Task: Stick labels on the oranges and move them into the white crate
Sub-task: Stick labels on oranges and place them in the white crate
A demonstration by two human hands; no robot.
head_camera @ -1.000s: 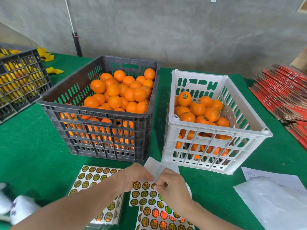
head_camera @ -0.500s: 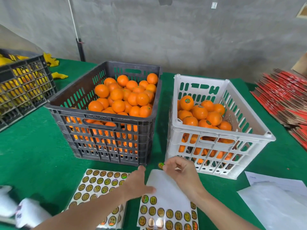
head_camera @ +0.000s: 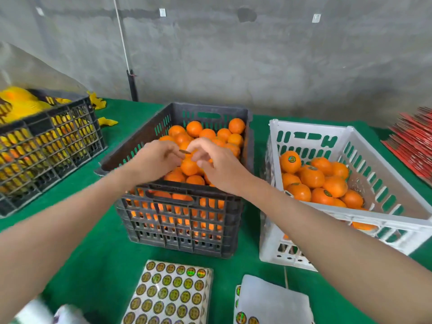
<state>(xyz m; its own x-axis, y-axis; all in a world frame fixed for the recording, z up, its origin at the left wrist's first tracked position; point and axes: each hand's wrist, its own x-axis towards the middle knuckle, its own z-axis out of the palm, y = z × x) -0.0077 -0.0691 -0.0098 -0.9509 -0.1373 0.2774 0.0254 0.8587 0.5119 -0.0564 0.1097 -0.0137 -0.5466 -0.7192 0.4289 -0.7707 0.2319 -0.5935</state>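
Fingers (head_camera: 200, 157) of your right hand (head_camera: 219, 169) are pinching a small round label (head_camera: 185, 151) over a bright orange (head_camera: 189, 166); I cannot tell your left hand (head_camera: 154, 162)'s grip. Next is probably needing gentle pressing.

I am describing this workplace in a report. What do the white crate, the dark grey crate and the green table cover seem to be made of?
White crate: moulded plastic, smooth and slightly glossy; slotted walls, thick rim.
Dark grey crate: the same kind of plastic, duller; moulded grid and handle slot.
Green table cover: probably felt or similar cloth; matte, no shine, lies flat.
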